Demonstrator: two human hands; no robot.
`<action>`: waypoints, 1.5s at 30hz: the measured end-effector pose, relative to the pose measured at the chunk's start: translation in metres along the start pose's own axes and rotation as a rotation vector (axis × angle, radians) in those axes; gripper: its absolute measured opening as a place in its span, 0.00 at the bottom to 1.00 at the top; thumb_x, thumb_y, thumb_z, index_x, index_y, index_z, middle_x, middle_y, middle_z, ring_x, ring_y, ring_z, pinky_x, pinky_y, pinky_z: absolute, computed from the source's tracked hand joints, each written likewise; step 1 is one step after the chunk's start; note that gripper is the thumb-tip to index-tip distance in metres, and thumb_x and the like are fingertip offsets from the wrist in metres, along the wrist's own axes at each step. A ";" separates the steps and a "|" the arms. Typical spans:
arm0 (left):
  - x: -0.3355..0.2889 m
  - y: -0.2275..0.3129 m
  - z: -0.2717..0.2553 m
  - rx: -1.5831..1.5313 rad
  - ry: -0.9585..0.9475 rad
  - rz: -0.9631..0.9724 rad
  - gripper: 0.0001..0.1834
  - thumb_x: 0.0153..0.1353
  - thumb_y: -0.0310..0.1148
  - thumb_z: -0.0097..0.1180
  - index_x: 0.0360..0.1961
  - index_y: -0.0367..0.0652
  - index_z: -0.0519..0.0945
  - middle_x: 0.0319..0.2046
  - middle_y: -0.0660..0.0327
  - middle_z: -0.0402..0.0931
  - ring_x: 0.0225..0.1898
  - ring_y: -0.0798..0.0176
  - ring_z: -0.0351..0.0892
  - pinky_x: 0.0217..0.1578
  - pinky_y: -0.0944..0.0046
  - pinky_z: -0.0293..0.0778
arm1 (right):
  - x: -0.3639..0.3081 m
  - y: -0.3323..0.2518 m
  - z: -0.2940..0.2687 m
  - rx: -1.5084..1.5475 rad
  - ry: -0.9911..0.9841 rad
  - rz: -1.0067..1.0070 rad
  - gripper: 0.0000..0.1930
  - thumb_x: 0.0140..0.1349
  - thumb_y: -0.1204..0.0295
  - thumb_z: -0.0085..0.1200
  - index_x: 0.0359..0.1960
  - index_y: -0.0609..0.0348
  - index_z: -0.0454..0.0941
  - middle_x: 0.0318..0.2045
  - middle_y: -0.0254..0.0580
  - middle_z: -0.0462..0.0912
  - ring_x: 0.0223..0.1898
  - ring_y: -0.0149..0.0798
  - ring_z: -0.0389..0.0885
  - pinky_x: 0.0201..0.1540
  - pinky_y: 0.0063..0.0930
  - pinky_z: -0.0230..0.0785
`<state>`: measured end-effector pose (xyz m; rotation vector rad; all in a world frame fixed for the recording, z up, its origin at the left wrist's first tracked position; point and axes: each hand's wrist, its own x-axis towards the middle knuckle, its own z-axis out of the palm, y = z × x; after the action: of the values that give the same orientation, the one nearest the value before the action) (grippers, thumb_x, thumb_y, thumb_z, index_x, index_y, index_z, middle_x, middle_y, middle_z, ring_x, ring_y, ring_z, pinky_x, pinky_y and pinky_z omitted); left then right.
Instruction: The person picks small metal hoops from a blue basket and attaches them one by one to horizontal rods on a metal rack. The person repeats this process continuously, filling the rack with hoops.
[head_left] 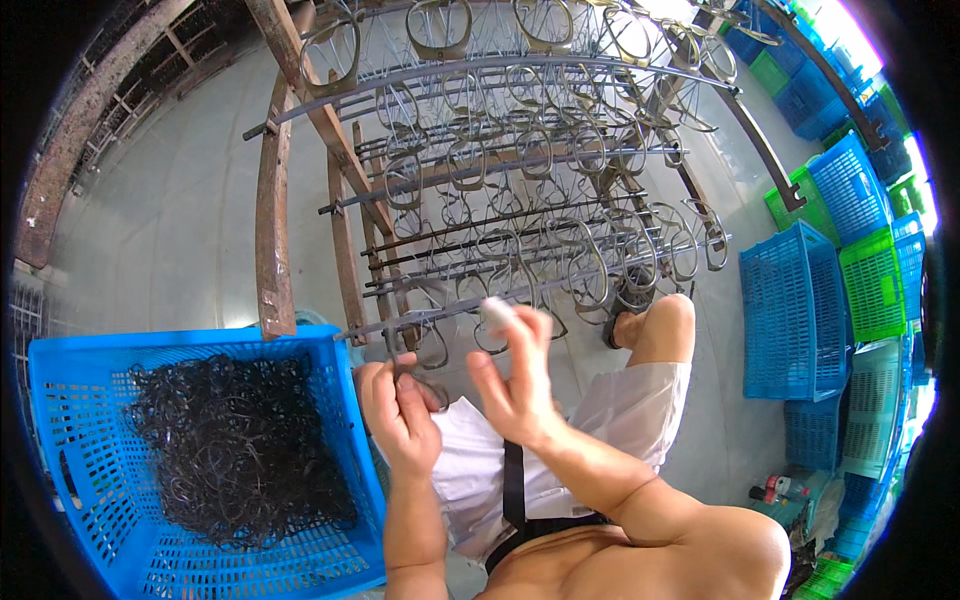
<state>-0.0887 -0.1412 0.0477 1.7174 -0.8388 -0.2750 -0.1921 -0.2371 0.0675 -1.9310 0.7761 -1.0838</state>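
My left hand (402, 412) is closed, thumb against fingers, on a thin dark looped piece (437, 396) that is partly hidden and blurred. It is beside the lowest near bar of the rack, close to the basket's right corner. To its right, my right hand (520, 385) is raised with its fingers apart and nothing in them; a white covering (496, 314) wraps one fingertip. Beyond both hands, several olive-grey ring-shaped pieces (588, 277) hang on thin wires from the rack's bars (520, 283). A blue plastic basket (372, 480) at my left contains a tangled heap of thin black curved pieces (240, 450).
Wooden posts (274, 220) hold the rack at its left side. Blue crates (790, 310) and green crates (872, 280) are stacked along the right. A bottle (785, 488) lies at the lower right. My knee (668, 320) is near the rack's right end.
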 end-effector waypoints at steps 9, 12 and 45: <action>0.048 -0.017 -0.019 -0.418 -0.014 0.089 0.10 0.57 0.31 0.49 0.39 0.38 0.73 0.28 0.66 0.68 0.28 0.70 0.66 0.33 0.72 0.63 | 0.036 0.016 -0.030 0.302 -0.656 0.319 0.08 0.62 0.70 0.51 0.39 0.61 0.77 0.13 0.35 0.72 0.15 0.21 0.69 0.18 0.20 0.62; 0.059 -0.042 -0.002 -0.304 0.106 -0.232 0.11 0.62 0.32 0.49 0.43 0.40 0.74 0.28 0.65 0.70 0.25 0.75 0.65 0.27 0.76 0.63 | 0.018 0.032 0.015 0.562 0.078 0.408 0.10 0.66 0.71 0.44 0.44 0.63 0.70 0.13 0.30 0.69 0.15 0.21 0.67 0.17 0.16 0.60; 0.060 -0.050 0.015 -0.744 0.028 -0.581 0.10 0.62 0.35 0.51 0.31 0.38 0.77 0.23 0.61 0.76 0.23 0.70 0.73 0.25 0.72 0.67 | 0.009 0.035 0.104 0.230 0.150 0.369 0.18 0.65 0.72 0.44 0.56 0.64 0.66 0.21 0.50 0.76 0.20 0.39 0.76 0.25 0.26 0.69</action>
<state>-0.0346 -0.1867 0.0113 1.2034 -0.1403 -0.8369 -0.1014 -0.2278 0.0067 -1.4566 0.9979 -1.0439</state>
